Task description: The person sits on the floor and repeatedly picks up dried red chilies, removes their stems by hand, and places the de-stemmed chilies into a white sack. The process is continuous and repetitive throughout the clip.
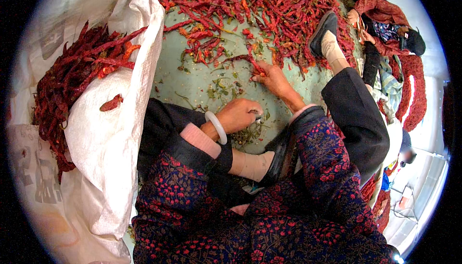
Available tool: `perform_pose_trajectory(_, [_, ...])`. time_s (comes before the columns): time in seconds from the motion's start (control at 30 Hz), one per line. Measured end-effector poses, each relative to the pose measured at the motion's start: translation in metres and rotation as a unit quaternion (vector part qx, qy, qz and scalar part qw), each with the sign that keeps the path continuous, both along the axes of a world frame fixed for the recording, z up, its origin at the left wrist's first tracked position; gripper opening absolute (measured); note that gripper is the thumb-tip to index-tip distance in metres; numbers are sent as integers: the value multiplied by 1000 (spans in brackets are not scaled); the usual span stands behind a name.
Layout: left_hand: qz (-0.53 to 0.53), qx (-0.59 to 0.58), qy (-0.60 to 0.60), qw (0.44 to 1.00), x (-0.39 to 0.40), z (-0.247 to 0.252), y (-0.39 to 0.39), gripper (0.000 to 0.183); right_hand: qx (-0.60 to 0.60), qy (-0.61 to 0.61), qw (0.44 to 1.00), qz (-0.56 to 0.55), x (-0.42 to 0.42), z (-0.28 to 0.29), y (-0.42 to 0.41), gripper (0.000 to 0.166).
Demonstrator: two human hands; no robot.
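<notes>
My right hand (275, 80) pinches a dried red chili pepper (255, 64) between thumb and fingertips, over the pale green floor (169, 69). Its dark thin end points left. My left hand (236, 116), with a white bangle (216, 127) at the wrist, is curled around a small dark object (257, 115). Only the tip of that object shows, so its kind is unclear. Just under the left hand lies a little heap of dry green-brown stems (247, 136). Ahead of both hands spreads a large pile of dried red chilies (285, 15).
At left stands an open white woven sack (104, 130) with dried chilies (68, 90) inside. My shoes (325, 34) flank the work area. Leaf and stem scraps (220, 89) litter the floor. A co-worker (386, 25) sits at upper right near filled red sacks (413, 90); another person (407, 150) is farther off.
</notes>
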State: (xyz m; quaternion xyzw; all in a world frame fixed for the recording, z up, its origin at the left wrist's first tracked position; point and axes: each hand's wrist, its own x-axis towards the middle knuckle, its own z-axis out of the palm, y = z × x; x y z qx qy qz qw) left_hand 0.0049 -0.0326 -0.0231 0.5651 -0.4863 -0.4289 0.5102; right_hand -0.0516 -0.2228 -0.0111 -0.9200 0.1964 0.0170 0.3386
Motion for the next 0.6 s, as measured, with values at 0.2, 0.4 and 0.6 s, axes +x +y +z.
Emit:
perform_pose_trajectory(0.2, [23, 55, 21, 998, -1, 4, -1, 22, -124, 12, 989, 84, 6, 5, 6, 27])
perform_pose_trajectory(0.4, [45, 64, 3, 997, 7, 10, 8, 22, 276, 64, 936, -211, 11, 28, 1, 9])
perform_pose_trajectory(0.6, [145, -51, -92, 984, 11, 74, 28, 22, 474, -80, 842, -245, -6, 45, -21, 9])
